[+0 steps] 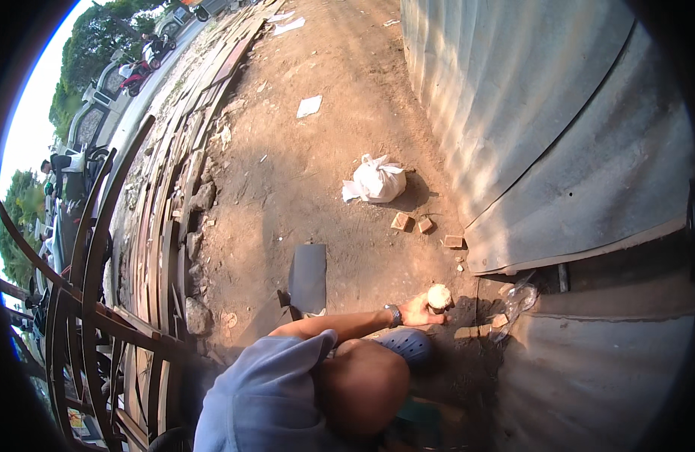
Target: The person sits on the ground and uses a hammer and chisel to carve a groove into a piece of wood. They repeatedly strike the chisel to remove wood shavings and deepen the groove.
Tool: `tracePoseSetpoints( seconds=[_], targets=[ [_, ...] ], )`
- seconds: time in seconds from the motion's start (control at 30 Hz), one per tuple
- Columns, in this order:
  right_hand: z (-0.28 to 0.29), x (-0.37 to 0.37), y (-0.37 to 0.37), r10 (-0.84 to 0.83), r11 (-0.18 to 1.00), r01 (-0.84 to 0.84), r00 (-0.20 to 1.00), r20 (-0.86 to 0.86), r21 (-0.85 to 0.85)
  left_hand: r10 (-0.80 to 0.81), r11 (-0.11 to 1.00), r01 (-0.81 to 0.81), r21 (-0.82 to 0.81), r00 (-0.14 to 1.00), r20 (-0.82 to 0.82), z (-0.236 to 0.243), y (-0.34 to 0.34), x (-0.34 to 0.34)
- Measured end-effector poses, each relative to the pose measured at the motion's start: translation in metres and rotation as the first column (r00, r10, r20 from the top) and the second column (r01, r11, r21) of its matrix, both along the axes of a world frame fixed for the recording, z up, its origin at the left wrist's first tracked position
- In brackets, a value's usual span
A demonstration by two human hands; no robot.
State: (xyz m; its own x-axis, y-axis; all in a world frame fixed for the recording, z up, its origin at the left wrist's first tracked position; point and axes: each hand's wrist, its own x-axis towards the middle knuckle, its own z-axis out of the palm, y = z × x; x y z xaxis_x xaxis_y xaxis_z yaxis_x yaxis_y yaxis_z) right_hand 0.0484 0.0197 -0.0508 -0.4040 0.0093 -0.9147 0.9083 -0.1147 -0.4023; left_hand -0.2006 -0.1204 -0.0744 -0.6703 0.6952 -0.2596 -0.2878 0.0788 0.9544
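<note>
My left hand (pixel 427 311), with a dark watch on the wrist, is closed on a pale, rough lump like a stone (pixel 439 296), just above the ground at lower centre. My bare knee (pixel 370 380) and a blue clog (pixel 404 344) are below it. Small tan brick pieces (pixel 453 241) lie near the metal wall's foot, and crumpled clear plastic (pixel 521 300) is right of the hand. A dark grey flat sheet (pixel 307 276) lies to its left. My right hand is not in view.
A white tied bag (pixel 375 181) sits ahead on the dirt. Corrugated metal (pixel 513 113) walls the right side. Stacked planks (pixel 219 60), rocks (pixel 198 315) and curved dark bars (pixel 84 294) line the left, with people on scooters (pixel 140 71) on the road beyond.
</note>
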Motion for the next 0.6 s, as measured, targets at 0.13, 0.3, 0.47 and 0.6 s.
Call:
tracePoseSetpoints(
  seconds=[0.13,0.3,0.47,0.6],
  targets=[
    [0.055,-0.004,0.015,0.010,0.999,-0.012,0.998,0.067,0.037,0.317,0.880,-0.214,-0.424,0.929,0.190,0.087,-0.025,-0.022],
    [0.150,-0.015,0.032,0.062,0.995,-0.072,0.987,0.145,0.067,0.658,0.571,-0.642,-0.512,0.731,-0.183,0.174,-0.058,0.019],
    [0.247,-0.027,0.041,0.072,0.991,-0.093,0.977,0.203,0.094,0.230,0.485,-0.653,-0.582,0.737,-0.635,0.288,-0.137,0.055],
    [0.312,-0.030,0.036,0.049,0.991,-0.080,0.964,0.262,0.111,0.139,0.472,-0.559,-0.681,0.811,-0.569,0.361,-0.220,0.105]
  ],
)
